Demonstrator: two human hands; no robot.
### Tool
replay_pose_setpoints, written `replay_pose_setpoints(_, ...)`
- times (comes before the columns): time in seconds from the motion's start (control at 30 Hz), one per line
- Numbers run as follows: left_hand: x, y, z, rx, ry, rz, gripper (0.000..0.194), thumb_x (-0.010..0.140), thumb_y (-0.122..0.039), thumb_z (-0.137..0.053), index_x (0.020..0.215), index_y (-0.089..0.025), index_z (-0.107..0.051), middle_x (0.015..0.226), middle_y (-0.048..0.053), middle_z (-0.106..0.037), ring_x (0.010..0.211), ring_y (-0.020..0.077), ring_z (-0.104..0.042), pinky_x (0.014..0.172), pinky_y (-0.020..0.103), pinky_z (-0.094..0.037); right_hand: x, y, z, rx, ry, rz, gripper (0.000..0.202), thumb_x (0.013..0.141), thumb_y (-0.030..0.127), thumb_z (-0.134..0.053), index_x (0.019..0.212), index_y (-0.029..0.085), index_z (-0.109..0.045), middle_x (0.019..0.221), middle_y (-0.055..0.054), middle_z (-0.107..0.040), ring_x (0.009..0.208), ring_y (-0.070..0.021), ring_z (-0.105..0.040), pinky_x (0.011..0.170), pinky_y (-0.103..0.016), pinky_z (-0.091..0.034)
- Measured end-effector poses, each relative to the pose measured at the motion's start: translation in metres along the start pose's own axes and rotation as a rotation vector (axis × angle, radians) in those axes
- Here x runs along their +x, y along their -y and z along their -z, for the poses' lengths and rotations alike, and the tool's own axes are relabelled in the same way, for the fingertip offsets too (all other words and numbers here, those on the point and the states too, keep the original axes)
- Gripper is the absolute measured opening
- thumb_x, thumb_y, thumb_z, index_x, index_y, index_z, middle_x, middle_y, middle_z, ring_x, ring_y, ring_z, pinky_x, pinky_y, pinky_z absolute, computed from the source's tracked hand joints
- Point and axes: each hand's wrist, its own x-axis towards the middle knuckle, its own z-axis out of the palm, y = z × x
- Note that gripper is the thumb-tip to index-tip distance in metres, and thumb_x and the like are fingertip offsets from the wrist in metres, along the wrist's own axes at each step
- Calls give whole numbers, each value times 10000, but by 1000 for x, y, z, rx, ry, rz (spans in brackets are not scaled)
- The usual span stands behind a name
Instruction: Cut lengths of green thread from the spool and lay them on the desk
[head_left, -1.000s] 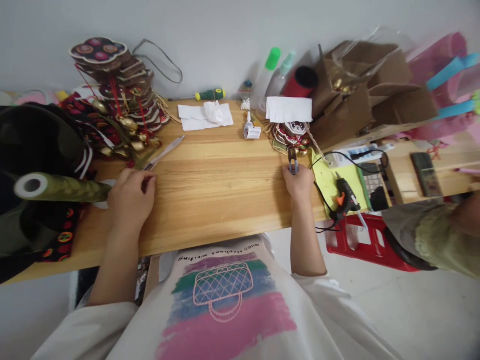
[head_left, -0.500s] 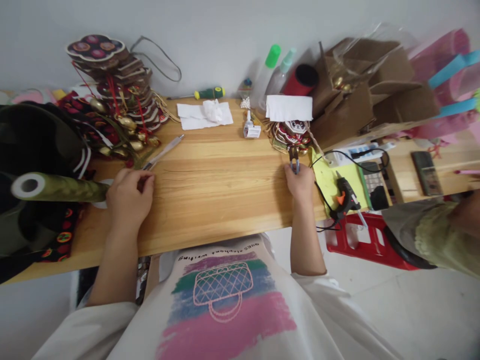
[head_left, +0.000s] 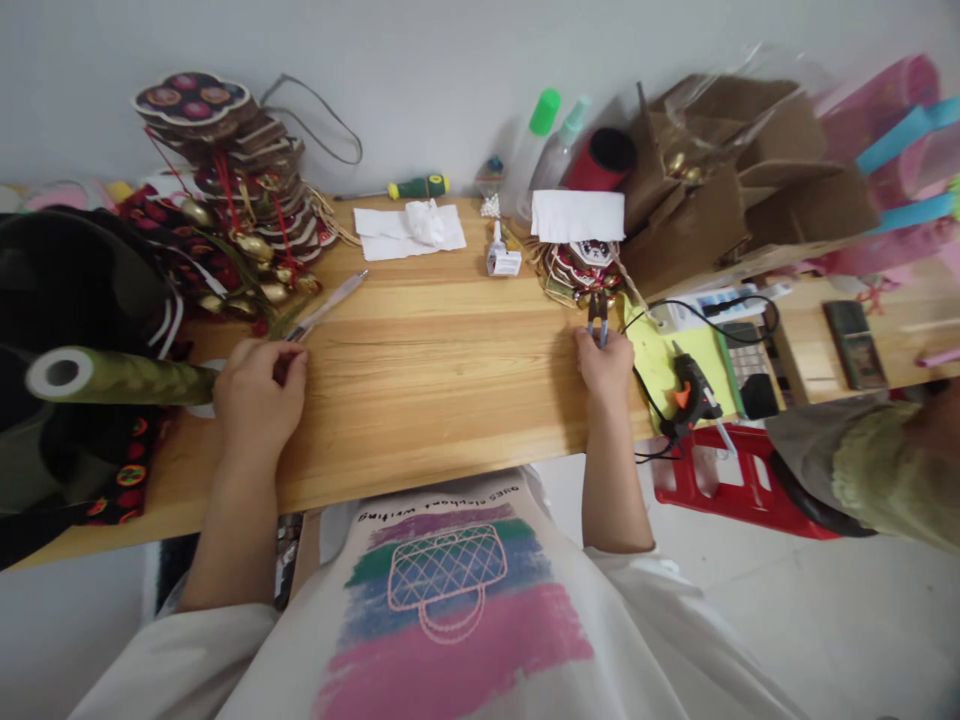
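My right hand (head_left: pixel 606 366) rests on the wooden table (head_left: pixel 420 390) and grips a small pair of pliers (head_left: pixel 598 320). The jaws point away from me, towards a stack of patterned pieces (head_left: pixel 586 268) with cords and small bells. My left hand (head_left: pixel 262 405) lies at the left of the table with fingers curled in; what they hold, if anything, is hidden. Just beyond its knuckles is a pen (head_left: pixel 327 305), its near end close to the fingers. A roll of green ribbon (head_left: pixel 127 375) stands against that hand's left side.
Stacked scalloped pieces with bells (head_left: pixel 247 150) rise at the back left. Along the back are a screwdriver (head_left: pixel 418 187), tissue (head_left: pixel 427 224), a small bottle (head_left: pixel 502 258) and a green-capped bottle (head_left: pixel 534 140). A cardboard box (head_left: pixel 690 210) and glue gun (head_left: pixel 694 385) are to the right, near a person's sleeve (head_left: pixel 885 465).
My right hand has shifted slightly to the right with the pliers, which now sit a little further from the stack. The left hand stays in place.
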Motion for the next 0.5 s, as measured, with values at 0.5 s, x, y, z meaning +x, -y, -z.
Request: replay_pose_setpoints(0.5, 0, 3, -1, -27, -40, -13, 212, 799, -329, -468, 815, -187, -624, 816, 61, -595, 805, 209, -580, 825, 356, -480, 1, -4, -3, 1, -14, 13, 274, 792, 401, -493, 712, 173, -622, 542, -22, -530, 597, -197, -538, 583, -307, -430)
